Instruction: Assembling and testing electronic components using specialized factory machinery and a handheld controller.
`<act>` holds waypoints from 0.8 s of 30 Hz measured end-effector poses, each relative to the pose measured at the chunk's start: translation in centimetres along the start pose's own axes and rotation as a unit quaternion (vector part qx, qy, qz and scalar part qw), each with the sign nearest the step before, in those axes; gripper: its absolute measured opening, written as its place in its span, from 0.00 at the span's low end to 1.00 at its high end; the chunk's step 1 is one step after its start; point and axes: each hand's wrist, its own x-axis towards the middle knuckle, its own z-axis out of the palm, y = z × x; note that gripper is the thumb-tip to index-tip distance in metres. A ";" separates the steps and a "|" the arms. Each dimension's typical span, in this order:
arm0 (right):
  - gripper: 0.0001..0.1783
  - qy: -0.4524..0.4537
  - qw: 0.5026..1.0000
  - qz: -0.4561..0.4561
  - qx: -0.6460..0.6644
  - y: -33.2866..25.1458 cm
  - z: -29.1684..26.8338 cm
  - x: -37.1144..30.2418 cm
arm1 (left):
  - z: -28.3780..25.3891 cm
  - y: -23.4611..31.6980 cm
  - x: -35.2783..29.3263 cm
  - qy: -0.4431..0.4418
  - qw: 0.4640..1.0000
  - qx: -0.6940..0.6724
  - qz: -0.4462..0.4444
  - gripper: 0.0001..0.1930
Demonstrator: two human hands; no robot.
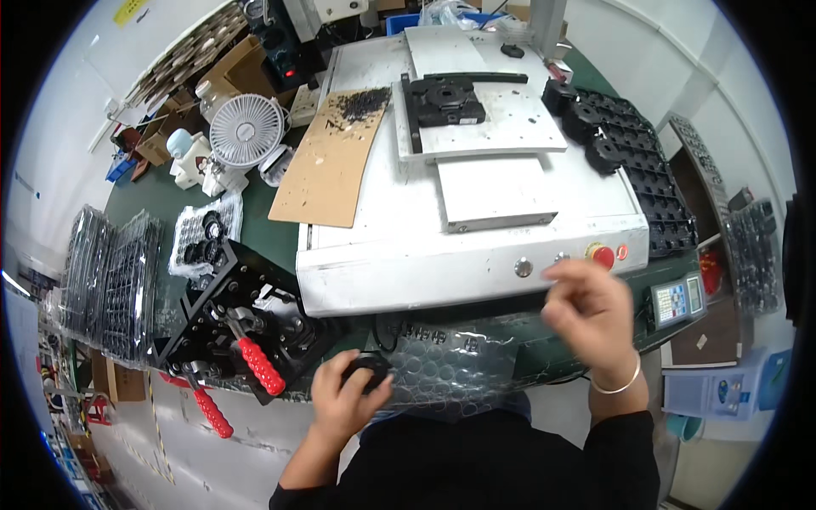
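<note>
My left hand [347, 398] is closed around a small round black plastic part [367, 371], just in front of the bench edge and beside the bubble wrap [450, 365]. Raised before the white machine's front panel, my right hand [592, 316] has nothing visible in it. Its fingers are bent, with thumb and index finger apart, near a silver push button partly hidden behind the fingertips. Another silver button [523, 268] is to its left, and a red emergency stop knob [601, 255] lies just beyond the hand. On the machine's metal plate [510, 127] sits a black fixture block [446, 100].
At left stands a black clamp fixture [255, 319] with red-handled toggle levers [259, 365]. Brown cardboard [327, 166] bears small black pieces, near a white fan [246, 129]. Black trays [646, 170] line the right side; a calculator-like keypad device [677, 301] lies at the right edge.
</note>
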 end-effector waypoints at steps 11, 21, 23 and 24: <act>0.24 0.177 0.843 0.118 -0.494 3.4 -12.5 12.5 | -0.8 5.4 12.4 0.047 0.997 -0.027 0.057 0.13; 0.21 0.176 0.834 -0.008 -0.523 -1.1 -9.1 14.5 | 11.3 2.9 38.0 -0.112 0.965 0.178 -0.156 0.23; 0.21 0.161 0.837 -0.043 -0.521 -1.4 -6.9 16.5 | 11.9 1.6 39.3 -0.137 0.944 0.246 -0.173 0.28; 0.20 0.145 0.831 -0.042 -0.535 -1.5 -6.6 17.3 | 11.0 2.5 39.6 -0.136 0.946 0.243 -0.167 0.28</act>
